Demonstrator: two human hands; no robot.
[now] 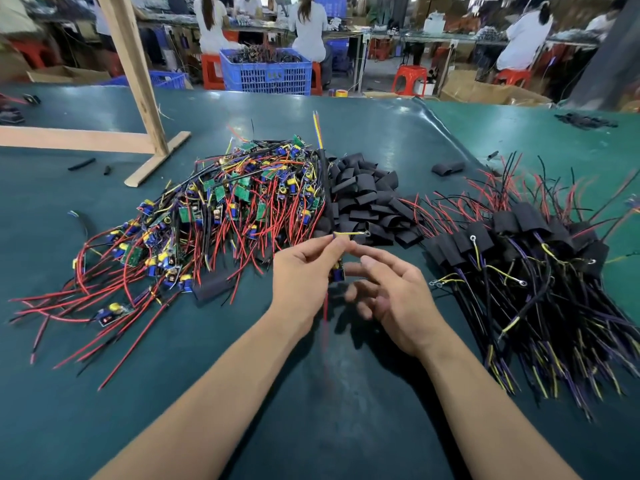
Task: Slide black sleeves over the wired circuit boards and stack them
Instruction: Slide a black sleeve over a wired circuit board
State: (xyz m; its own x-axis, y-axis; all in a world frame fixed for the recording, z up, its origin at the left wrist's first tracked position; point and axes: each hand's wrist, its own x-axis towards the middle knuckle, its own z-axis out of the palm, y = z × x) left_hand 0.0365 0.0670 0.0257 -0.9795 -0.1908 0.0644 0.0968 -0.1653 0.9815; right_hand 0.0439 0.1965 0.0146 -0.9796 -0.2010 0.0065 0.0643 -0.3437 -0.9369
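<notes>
Hands meet over the near middle of the green table [104,393]. The left hand [301,271] pinches a thin yellow lead [349,233] between thumb and forefinger, its ring end pointing right toward the sleeve heap. Below those fingers hangs a bare board [337,271] with a blue part on it, tucked between both hands, and a red wire [325,317] drops from it toward the table, blurred. The other left fingers are curled; whether they also clamp the board cannot be told. The right hand [394,299] sits just right of the board, fingers loosely spread and bent, forefinger reaching toward the board; it grips nothing that shows, and whether it touches the board is unclear.

Left of the hands lies a big tangle of bare boards [225,209] with red, black and yellow wires fanning out toward the near left. Beyond the hands, just right of that tangle, sits a heap of flat black sleeves [363,192]. On the right is the stack of sleeved boards [519,237], black wires trailing near and red ones far. One sleeve [213,284] lies alone at the near edge of the tangle.

A wooden post [133,74] on a wooden foot stands at the far left. Past the table are a blue crate [266,72], red stools and seated people in white.
</notes>
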